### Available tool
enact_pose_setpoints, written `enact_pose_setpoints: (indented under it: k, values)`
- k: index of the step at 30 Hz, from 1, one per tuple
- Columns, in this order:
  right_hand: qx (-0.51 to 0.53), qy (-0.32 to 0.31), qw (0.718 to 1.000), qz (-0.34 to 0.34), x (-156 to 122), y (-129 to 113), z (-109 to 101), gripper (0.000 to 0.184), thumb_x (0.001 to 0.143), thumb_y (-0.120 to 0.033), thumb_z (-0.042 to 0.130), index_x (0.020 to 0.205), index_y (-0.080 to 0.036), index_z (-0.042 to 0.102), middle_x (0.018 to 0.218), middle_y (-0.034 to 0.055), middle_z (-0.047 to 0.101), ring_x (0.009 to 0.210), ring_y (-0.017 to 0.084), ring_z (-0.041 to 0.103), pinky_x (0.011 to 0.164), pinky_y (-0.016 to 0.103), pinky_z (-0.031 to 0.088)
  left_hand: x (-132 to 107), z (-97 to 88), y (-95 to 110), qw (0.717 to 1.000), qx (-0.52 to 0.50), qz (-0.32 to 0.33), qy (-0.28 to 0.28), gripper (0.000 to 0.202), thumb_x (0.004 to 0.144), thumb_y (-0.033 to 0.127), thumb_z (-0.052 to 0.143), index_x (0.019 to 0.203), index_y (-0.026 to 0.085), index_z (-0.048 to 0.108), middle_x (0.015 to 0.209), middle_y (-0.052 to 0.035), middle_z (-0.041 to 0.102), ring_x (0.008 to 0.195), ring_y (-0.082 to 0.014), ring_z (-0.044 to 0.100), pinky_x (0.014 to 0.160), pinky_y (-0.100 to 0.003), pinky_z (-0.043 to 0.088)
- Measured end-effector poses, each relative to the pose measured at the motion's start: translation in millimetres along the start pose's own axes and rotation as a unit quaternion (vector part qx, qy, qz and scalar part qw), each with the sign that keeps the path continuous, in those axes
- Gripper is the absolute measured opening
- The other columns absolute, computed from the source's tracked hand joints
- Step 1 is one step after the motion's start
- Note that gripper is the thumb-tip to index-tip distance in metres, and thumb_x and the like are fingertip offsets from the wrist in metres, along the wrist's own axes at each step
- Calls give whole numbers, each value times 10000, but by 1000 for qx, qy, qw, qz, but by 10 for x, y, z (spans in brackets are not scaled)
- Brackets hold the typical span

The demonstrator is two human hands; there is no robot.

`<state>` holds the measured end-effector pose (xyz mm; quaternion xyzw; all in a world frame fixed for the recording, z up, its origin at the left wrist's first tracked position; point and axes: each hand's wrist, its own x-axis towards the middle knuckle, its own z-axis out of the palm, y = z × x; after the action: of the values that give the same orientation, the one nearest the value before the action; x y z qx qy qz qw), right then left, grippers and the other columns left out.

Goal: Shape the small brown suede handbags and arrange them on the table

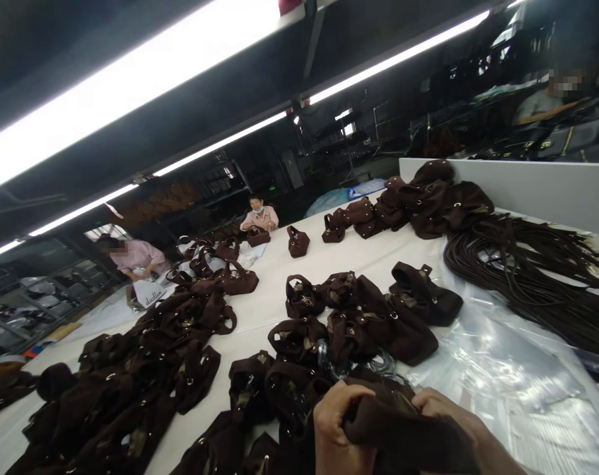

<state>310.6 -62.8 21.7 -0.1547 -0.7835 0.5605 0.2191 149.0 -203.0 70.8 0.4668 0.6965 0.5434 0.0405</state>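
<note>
Between two hands, seemingly one bag (pixel 403 439).

White table (pixel 274 300) bears brown bags (pixel 363 323), straps (pixel 527 270)

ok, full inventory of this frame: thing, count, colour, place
held bag: one, dark brown, bottom centre, gripped by both hands
small bags: many, too heaped to count, dark brown, piled across the table
table: one, white, runs away from the camera
straps: one thick bundle, dark brown, right side of table
clear plastic sheet: one, under the straps and nearest bags
partition board: one, white, far right
co-workers: two in pink at the far left side, a third behind the partition
ceiling lights: several white strips
left hand: grips the held bag
right hand: grips the held bag
</note>
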Motion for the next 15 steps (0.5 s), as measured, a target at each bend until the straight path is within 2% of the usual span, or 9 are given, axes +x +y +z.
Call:
enact_pose_setpoints:
  k: [2,4,6,8,11,13,15]
  values:
    - [-18,9,1000,2,-19,35,-82,211,712,-399,767,782,-255,630,839,17,650,737,228,635,638,297,545,-13,-84,-24,999,2,-18,-48,286,765,309,653,1043,254,693,929,-23,702,846,-177,649,801,-290,525]
    - [-23,20,999,42,-28,87,-189,230,724,-412,775,849,-264,652,818,8,651,731,225,636,630,297,545,-45,-176,-112,994,-5,-68,-85,455,768,351,687,1210,265,623,1111,-46,679,997,-199,642,900,-319,525]
    - [-26,50,996,75,-7,118,-328,265,725,-430,777,897,-261,668,806,8,658,734,231,641,624,301,551,-108,-252,-261,988,1,-133,-75,484,809,398,665,1266,258,588,1199,-66,657,1097,-217,622,989,-358,502]
    - [-46,88,992,75,64,98,-489,237,741,-439,759,857,-254,666,773,7,651,705,225,630,601,300,538,-199,-304,-436,978,6,-206,-32,422,851,447,614,1210,225,625,1157,-81,681,1086,-228,635,1000,-380,502]
    - [-88,111,990,15,277,-59,-708,191,788,-401,710,745,-242,612,779,10,645,716,211,615,612,293,504,-360,-363,-655,952,-43,-303,19,477,831,544,610,1116,167,665,1026,-99,726,967,-239,681,913,-371,549]
    - [-114,138,983,-51,486,-227,-790,181,805,-351,689,716,-237,579,809,11,646,744,201,609,638,290,486,-455,-409,-739,936,-74,-341,43,547,777,588,654,1096,145,675,969,-101,740,908,-241,698,856,-348,571]
    - [-130,196,965,-118,749,-405,-797,143,807,-308,691,742,-235,587,826,4,645,757,186,602,660,284,475,-527,-465,-784,927,-77,-361,70,591,732,614,687,1079,135,689,928,-100,747,873,-241,706,826,-333,579]
